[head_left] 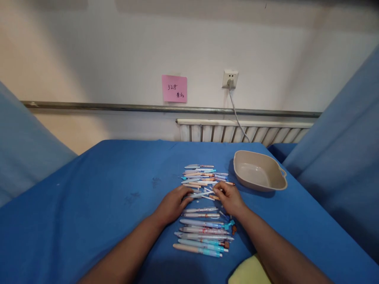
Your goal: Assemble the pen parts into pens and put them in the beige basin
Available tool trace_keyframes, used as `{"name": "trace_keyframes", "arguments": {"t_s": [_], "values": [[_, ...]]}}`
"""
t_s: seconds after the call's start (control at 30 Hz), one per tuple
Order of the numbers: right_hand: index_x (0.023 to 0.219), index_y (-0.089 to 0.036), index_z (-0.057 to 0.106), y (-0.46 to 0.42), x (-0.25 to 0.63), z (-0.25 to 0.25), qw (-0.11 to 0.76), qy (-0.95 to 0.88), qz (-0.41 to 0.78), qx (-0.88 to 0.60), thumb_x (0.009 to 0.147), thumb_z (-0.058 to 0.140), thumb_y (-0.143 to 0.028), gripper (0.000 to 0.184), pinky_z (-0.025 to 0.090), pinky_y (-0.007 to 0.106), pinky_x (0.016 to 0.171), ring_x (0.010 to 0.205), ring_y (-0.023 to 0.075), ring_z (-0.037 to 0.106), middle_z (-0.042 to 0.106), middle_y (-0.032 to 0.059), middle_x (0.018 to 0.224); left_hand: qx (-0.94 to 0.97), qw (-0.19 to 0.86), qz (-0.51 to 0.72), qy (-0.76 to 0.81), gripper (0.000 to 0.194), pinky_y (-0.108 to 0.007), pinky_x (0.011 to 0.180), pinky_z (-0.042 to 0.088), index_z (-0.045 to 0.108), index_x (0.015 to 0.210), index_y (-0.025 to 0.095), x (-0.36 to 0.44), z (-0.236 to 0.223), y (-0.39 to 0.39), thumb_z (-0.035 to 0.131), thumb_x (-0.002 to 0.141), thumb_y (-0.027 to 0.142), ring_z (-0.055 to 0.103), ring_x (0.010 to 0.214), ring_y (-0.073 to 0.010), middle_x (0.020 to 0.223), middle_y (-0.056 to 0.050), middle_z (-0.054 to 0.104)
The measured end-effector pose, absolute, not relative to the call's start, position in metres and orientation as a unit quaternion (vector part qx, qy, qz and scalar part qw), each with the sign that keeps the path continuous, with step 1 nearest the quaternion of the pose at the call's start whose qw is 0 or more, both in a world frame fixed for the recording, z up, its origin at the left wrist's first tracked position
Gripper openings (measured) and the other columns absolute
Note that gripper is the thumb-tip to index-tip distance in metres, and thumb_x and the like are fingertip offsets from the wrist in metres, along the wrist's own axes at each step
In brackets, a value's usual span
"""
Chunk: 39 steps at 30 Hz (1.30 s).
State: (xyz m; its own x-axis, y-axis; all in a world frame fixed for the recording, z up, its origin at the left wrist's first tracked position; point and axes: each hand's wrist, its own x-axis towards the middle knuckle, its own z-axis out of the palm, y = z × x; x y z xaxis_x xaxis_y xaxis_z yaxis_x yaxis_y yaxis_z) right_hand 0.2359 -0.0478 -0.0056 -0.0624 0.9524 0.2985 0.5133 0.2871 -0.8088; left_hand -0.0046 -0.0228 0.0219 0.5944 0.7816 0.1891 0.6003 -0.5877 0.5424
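My left hand (174,203) is closed, with thumb and fingers pinching a pale pen barrel (196,195). Facing it, my right hand (229,198) pinches the far end of a thin white rod (208,193), which looks like a pen refill and lines up with the barrel. Whether the rod sits inside the barrel I cannot tell. Beyond my hands lies a group of pen parts (201,175), barrels and thin rods mixed. Closer to me several whole-looking pens (201,230) lie side by side, some with small teal or brown figures at their ends.
A beige plastic basin (260,185) stands at the right on the blue-covered table (97,197). Yellow cloth (250,272) lies at the near edge. Behind are a radiator (219,132), a rail, a plugged-in socket (230,79) and a pink note (174,89). Blue curtains hang on both sides.
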Motion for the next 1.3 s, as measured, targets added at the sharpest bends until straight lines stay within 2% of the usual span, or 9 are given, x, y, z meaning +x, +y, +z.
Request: {"name": "trace_keyframes", "arguments": {"t_s": [0.17, 0.33, 0.5, 0.57, 0.67, 0.97, 1.1, 1.2, 1.3], "values": [[0.077, -0.02, 0.057, -0.045, 0.247, -0.004, 0.362, -0.669, 0.187, -0.622, 0.084, 0.047, -0.023, 0.012, 0.039, 0.025, 0.063, 0.07, 0.0157, 0.057, 0.063, 0.001, 0.076, 0.857, 0.182, 0.205, 0.437, 0.024, -0.031, 0.082, 0.044, 0.059, 0.104, 0.021, -0.013, 0.021, -0.014, 0.044, 0.09, 0.034, 0.058, 0.092, -0.0202, 0.098, -0.006, 0.063], [0.089, -0.02, 0.058, -0.053, 0.241, 0.007, 0.314, -0.72, 0.102, -0.611, 0.086, 0.05, -0.023, 0.01, 0.038, 0.032, 0.081, 0.092, 0.0204, 0.054, 0.062, 0.0061, 0.095, 0.87, 0.164, 0.214, 0.414, 0.022, -0.034, 0.087, 0.041, 0.058, 0.105, 0.021, -0.006, 0.022, -0.019, 0.048, 0.088, 0.031, 0.055, 0.098, -0.0222, 0.104, -0.006, 0.063], [0.096, -0.022, 0.06, -0.069, 0.226, 0.019, 0.236, -0.84, 0.15, -0.465, 0.085, 0.056, -0.028, 0.013, 0.036, 0.032, 0.084, 0.093, 0.0197, 0.053, 0.063, 0.0039, 0.094, 0.883, 0.207, 0.172, 0.384, 0.016, -0.028, 0.076, 0.043, 0.06, 0.097, 0.021, -0.003, 0.031, -0.032, 0.054, 0.083, 0.027, 0.057, 0.084, -0.0182, 0.091, -0.003, 0.064], [0.097, -0.022, 0.061, -0.074, 0.221, 0.021, 0.192, -0.859, 0.165, -0.445, 0.084, 0.058, -0.031, 0.016, 0.036, 0.032, 0.083, 0.092, 0.0194, 0.054, 0.064, 0.0034, 0.092, 0.89, 0.224, 0.143, 0.372, 0.016, -0.026, 0.072, 0.043, 0.061, 0.095, 0.021, -0.002, 0.033, -0.036, 0.056, 0.081, 0.028, 0.058, 0.08, -0.0172, 0.087, -0.002, 0.064], [0.099, -0.021, 0.061, -0.078, 0.218, 0.024, 0.162, -0.859, 0.172, -0.454, 0.086, 0.056, -0.032, 0.018, 0.036, 0.029, 0.08, 0.09, 0.0187, 0.054, 0.063, 0.004, 0.09, 0.895, 0.214, 0.13, 0.37, 0.018, -0.027, 0.073, 0.043, 0.061, 0.096, 0.022, -0.002, 0.034, -0.038, 0.058, 0.079, 0.028, 0.057, 0.083, -0.0185, 0.09, -0.003, 0.064], [0.09, -0.019, 0.057, -0.084, 0.212, 0.03, 0.143, -0.848, 0.188, -0.474, 0.084, 0.057, -0.033, 0.015, 0.037, 0.027, 0.074, 0.085, 0.0176, 0.054, 0.062, 0.0041, 0.088, 0.889, 0.14, 0.199, 0.387, 0.022, -0.035, 0.09, 0.04, 0.056, 0.107, 0.021, 0.002, 0.031, -0.034, 0.049, 0.086, 0.021, 0.053, 0.102, -0.0217, 0.109, -0.007, 0.061], [0.095, -0.02, 0.056, -0.083, 0.212, 0.027, 0.153, -0.833, 0.209, -0.489, 0.085, 0.054, -0.025, 0.012, 0.038, 0.027, 0.074, 0.086, 0.0181, 0.057, 0.063, 0.0048, 0.089, 0.887, 0.174, 0.202, 0.376, 0.02, -0.031, 0.082, 0.043, 0.058, 0.102, 0.02, 0.001, 0.036, -0.037, 0.046, 0.09, 0.031, 0.056, 0.092, -0.0193, 0.097, -0.005, 0.063], [0.104, -0.02, 0.055, -0.08, 0.215, 0.025, 0.182, -0.826, 0.214, -0.488, 0.089, 0.045, -0.017, 0.019, 0.039, 0.027, 0.079, 0.093, 0.018, 0.056, 0.062, 0.0068, 0.099, 0.896, 0.202, 0.182, 0.352, 0.023, -0.029, 0.079, 0.043, 0.06, 0.099, 0.02, 0.001, 0.037, -0.039, 0.048, 0.089, 0.037, 0.056, 0.087, -0.0191, 0.092, -0.005, 0.064], [0.103, -0.02, 0.056, -0.077, 0.217, 0.023, 0.194, -0.83, 0.211, -0.479, 0.091, 0.041, -0.02, 0.02, 0.039, 0.027, 0.079, 0.093, 0.0178, 0.056, 0.061, 0.0067, 0.099, 0.896, 0.211, 0.182, 0.345, 0.024, -0.029, 0.08, 0.042, 0.061, 0.097, 0.021, 0.003, 0.035, -0.039, 0.043, 0.091, 0.036, 0.056, 0.089, -0.0193, 0.092, -0.005, 0.064]]}}
